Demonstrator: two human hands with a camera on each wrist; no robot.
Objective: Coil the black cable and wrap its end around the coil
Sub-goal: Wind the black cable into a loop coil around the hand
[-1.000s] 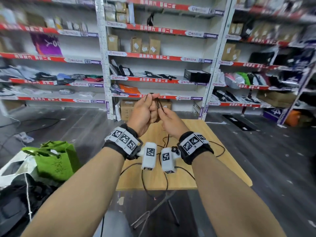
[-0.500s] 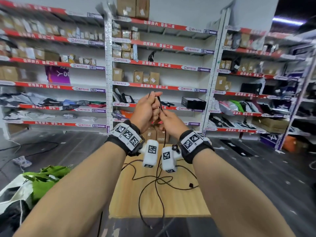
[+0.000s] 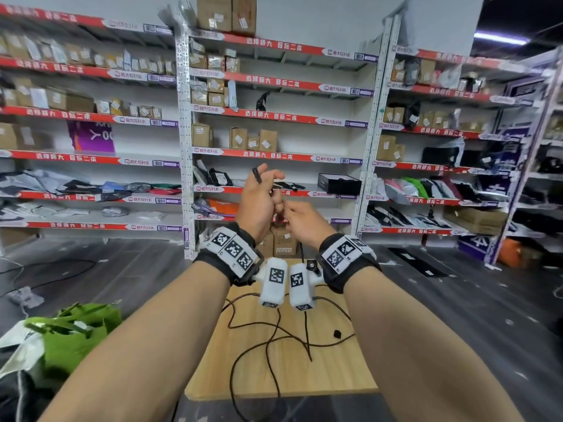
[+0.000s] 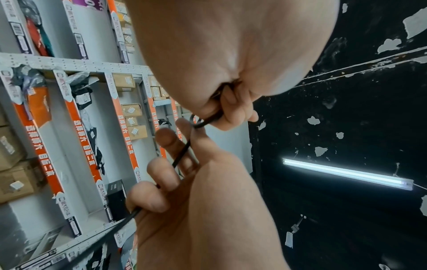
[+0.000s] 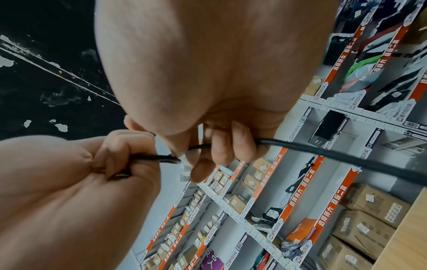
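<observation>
The left hand (image 3: 255,200) pinches one end of the black cable (image 3: 275,336) up at chest height, and just beside it the right hand (image 3: 304,222) closes its fingers around the same thin, matte run. Coiling seems barely begun: no loop shows. Most of the cable sprawls in loose curves over the wooden table (image 3: 350,376) below, so next comes drawing up slack for a first loop.

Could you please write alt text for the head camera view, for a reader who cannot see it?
Two raised hands, left hand and right hand, hold a thin black cable before red-edged warehouse shelves. The cable's loose remainder lies tangled on a light wooden table below.
</observation>
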